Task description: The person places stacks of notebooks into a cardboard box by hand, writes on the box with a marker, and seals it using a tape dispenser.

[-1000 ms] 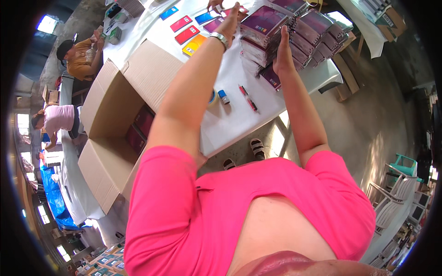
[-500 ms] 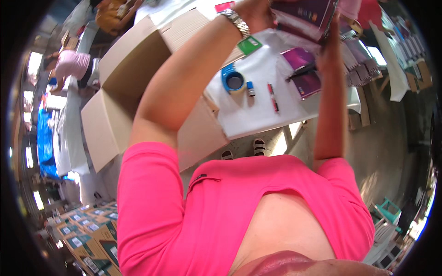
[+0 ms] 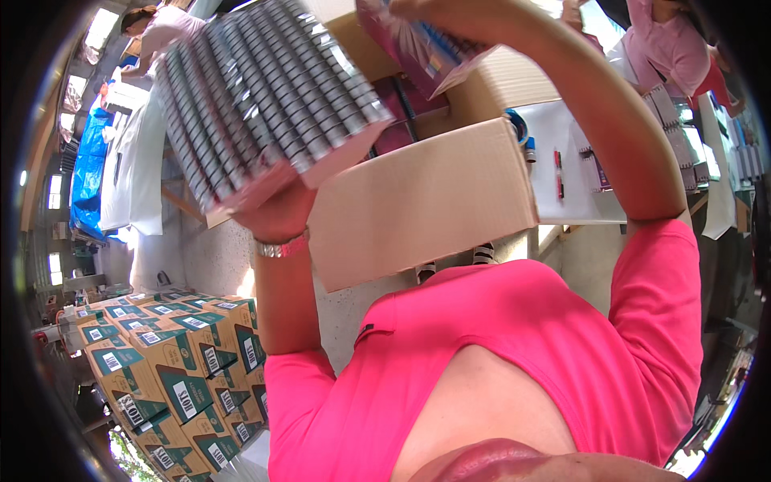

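Observation:
My left hand (image 3: 279, 210) is closed under a thick, plastic-wrapped stack of spiral notebooks (image 3: 265, 88), raised at the left of an open cardboard box (image 3: 426, 193). The rows of dark spirals face up. Above the box, my right hand (image 3: 454, 18) grips a purple notebook pack (image 3: 401, 40) in clear plastic; motion blurs it and its fingers are partly hidden. Inside the box, more purple-covered notebooks (image 3: 392, 120) show between the two loads. One brown flap folds outward toward me.
On the white table (image 3: 578, 205) to the right lie a blue tape dispenser (image 3: 516, 126), a small blue-capped item (image 3: 530, 150) and a red pen (image 3: 559, 173). Notebook stacks (image 3: 671, 120) stand farther right. Printed cartons (image 3: 177, 353) are piled at lower left. Co-workers (image 3: 671, 48) are at the back.
The view has swung left toward the box. My hands, earlier together at the purple pack over the table, are apart: the left supports the notebook stack, the right has the purple pack above the box.

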Demonstrator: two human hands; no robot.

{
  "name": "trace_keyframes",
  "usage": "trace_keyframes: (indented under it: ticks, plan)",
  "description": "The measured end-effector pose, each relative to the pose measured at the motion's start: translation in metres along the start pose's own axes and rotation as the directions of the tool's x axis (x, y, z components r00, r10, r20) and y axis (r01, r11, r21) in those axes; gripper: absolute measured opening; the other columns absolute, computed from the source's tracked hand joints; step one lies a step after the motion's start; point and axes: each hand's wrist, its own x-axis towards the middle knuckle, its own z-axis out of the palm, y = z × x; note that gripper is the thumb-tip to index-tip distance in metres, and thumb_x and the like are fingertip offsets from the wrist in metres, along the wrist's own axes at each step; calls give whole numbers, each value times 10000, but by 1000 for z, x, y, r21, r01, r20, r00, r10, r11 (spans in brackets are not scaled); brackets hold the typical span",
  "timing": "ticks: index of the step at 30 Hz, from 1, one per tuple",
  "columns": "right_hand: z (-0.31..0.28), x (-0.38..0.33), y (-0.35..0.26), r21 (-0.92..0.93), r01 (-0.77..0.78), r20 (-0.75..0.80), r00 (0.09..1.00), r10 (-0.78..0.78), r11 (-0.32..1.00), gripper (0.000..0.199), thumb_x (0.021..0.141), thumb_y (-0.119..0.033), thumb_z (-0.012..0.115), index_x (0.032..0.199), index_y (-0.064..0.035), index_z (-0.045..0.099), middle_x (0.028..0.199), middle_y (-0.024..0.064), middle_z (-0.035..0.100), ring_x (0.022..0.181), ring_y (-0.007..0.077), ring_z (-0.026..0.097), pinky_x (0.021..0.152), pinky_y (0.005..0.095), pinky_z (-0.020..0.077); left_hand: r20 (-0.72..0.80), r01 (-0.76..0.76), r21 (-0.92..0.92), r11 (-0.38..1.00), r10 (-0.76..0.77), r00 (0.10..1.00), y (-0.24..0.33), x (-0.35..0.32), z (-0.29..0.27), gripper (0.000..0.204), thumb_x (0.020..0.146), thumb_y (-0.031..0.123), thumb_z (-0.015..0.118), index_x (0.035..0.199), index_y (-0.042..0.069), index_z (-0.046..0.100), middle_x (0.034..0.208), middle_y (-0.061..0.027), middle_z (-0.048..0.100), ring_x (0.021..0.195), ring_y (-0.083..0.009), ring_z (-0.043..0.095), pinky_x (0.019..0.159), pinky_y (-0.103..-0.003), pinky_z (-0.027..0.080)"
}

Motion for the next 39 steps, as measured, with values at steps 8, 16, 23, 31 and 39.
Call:
trace_keyframes:
  ticks: [8,16,23,31,39]
  plan:
    - [120,-36,84,-347,-134,341,904,258,928,555,819,-238,509,1316,-17,400,1333,243,409,1190,334,453,1020,378,345,407,183,-394,900,-8,913,60,27,-75,868,789,581,465,1441,91,171,1472,-167,219,1342,-392,217,1087,-599,15]
    - [75,27,-44,722,-388,510,858,-62,572,620,767,-362,651,1229,3,460,1097,172,597,988,260,593,830,346,480,161,82,-141,987,-59,985,48,59,-59,287,835,218,567,1070,54,590,1198,-103,566,1175,-264,480,990,-497,364]
    - [153,46,19,222,-369,350,894,279,903,740,730,-398,648,1254,65,409,1159,254,551,1063,331,560,883,352,455,-28,-120,100,988,123,992,57,67,-38,247,818,80,625,1044,-5,571,1040,-114,642,927,-225,632,848,-369,506]
    - [125,54,-49,832,-458,487,873,-14,314,665,781,-345,627,1275,29,387,1133,270,538,1019,275,571,836,348,466,-65,34,256,966,-18,998,31,81,-48,354,847,100,594,1185,55,501,1214,-122,519,1094,-201,539,902,-306,463]
    - [181,53,68,-84,-410,349,842,412,908,791,742,-457,651,1233,91,360,1063,284,577,978,372,590,835,414,469,165,-260,711,654,204,965,42,69,-36,704,867,392,552,1411,88,226,1450,-175,211,1362,-265,180,1078,-451,87]
